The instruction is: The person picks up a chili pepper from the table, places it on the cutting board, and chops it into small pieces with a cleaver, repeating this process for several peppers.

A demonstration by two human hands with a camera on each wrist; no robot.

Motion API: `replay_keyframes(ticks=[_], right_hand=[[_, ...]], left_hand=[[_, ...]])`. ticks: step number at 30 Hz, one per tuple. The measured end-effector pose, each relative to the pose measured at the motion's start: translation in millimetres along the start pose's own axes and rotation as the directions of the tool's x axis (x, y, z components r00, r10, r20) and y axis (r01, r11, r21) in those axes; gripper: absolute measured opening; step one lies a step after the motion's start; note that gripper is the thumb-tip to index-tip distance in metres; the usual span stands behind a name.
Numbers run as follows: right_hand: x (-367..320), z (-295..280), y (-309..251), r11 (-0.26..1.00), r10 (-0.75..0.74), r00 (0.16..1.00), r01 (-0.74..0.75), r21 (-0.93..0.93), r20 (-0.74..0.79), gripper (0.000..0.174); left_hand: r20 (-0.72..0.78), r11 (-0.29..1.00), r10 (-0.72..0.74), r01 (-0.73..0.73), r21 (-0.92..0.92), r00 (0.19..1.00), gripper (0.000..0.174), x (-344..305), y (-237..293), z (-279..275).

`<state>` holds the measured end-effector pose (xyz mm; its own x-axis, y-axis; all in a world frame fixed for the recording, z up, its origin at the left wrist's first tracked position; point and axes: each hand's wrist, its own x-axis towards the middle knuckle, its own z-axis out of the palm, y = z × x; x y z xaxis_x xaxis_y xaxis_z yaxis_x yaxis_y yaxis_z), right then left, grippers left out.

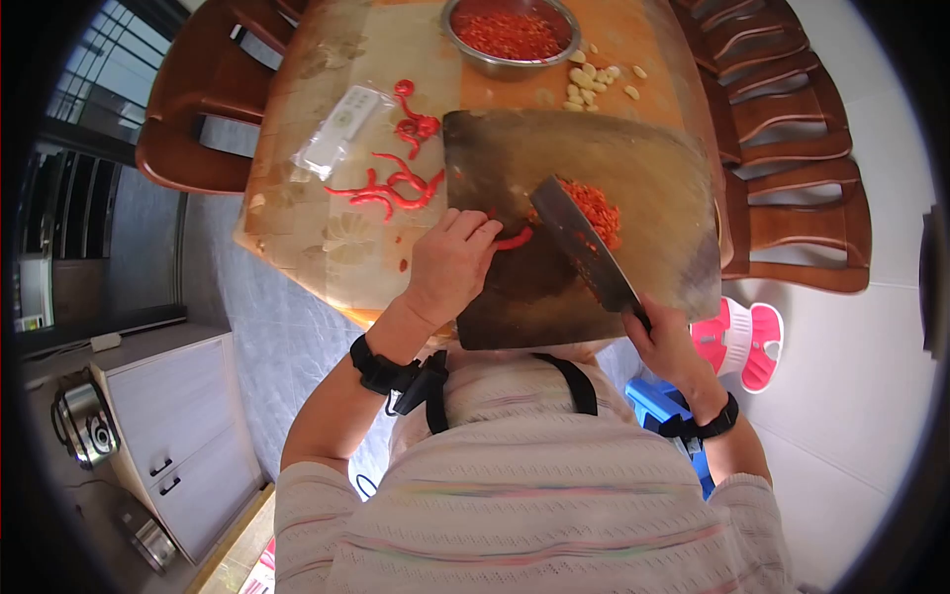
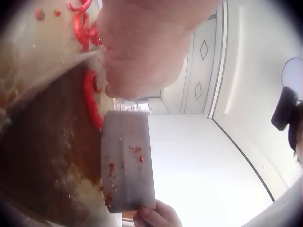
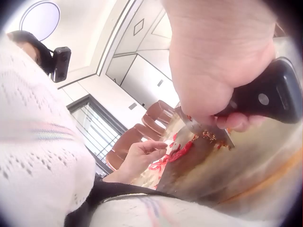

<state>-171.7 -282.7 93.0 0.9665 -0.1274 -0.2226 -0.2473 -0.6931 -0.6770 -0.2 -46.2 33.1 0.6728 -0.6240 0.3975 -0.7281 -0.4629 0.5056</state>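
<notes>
A dark wooden cutting board (image 1: 633,158) lies on the table. My left hand (image 1: 473,236) holds a whole red chili (image 1: 513,239) down on the board with curled fingers. The same chili (image 2: 92,101) runs under the hand (image 2: 137,52) in the left wrist view. My right hand (image 1: 655,325) grips the black handle (image 3: 270,94) of a cleaver (image 1: 584,247). The blade stands just right of the chili, flecked with red bits (image 2: 128,161). A pile of chopped chili (image 1: 596,210) lies beyond the blade.
Several whole red chilies (image 1: 391,188) lie on the table left of the board, beside a remote in a plastic bag (image 1: 341,129). A steel bowl (image 1: 465,45) of chopped chili and peeled garlic cloves (image 1: 594,84) sit behind. Wooden chairs (image 1: 792,148) flank the table.
</notes>
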Motion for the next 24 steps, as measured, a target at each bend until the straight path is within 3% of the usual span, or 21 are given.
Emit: replay_keyframes(ticks=[3,7,9,15,16,18,24], right_hand=[[1.8,-0.1,2.3,1.000,0.001,1.000,-0.002,-0.025,-0.011,0.015],[-0.4,0.4,-0.2,0.998,0.048,0.999,-0.048,-0.039,-0.002,0.013],[-0.3,1.1,-4.1,0.997,0.061,0.998,-0.061,-0.052,-0.010,0.013],[-1.9,5.4,-4.8,0.995,0.094,0.995,-0.096,-0.036,-0.041,0.011],[-1.8,5.9,-3.4,0.996,0.082,0.996,-0.084,-0.042,-0.044,0.012],[0.1,7.1,-4.0,0.996,0.068,0.997,-0.071,-0.048,-0.048,0.012],[-2.8,10.2,-3.0,0.986,0.125,0.991,-0.128,-0.109,-0.036,0.014]], left_hand=[[-0.108,0.993,-0.083,0.091,0.070,0.991,0.021,-5.8,-31.6,-11.5],[-0.144,0.977,-0.077,0.104,0.184,0.986,0.017,-4.5,-74.3,-22.5],[-0.039,0.946,-0.161,0.165,0.279,0.986,0.017,0.3,-87.0,-26.2],[0.003,0.873,-0.251,0.226,0.432,0.968,0.018,47.2,-144.0,-45.0],[0.000,0.874,-0.248,0.224,0.431,0.969,0.018,59.6,-155.0,-45.5],[0.100,0.884,-0.127,0.067,0.462,0.987,0.020,83.2,-175.5,-44.7],[0.235,0.918,-0.108,0.006,0.397,0.966,0.023,114.1,-188.4,-12.8]])
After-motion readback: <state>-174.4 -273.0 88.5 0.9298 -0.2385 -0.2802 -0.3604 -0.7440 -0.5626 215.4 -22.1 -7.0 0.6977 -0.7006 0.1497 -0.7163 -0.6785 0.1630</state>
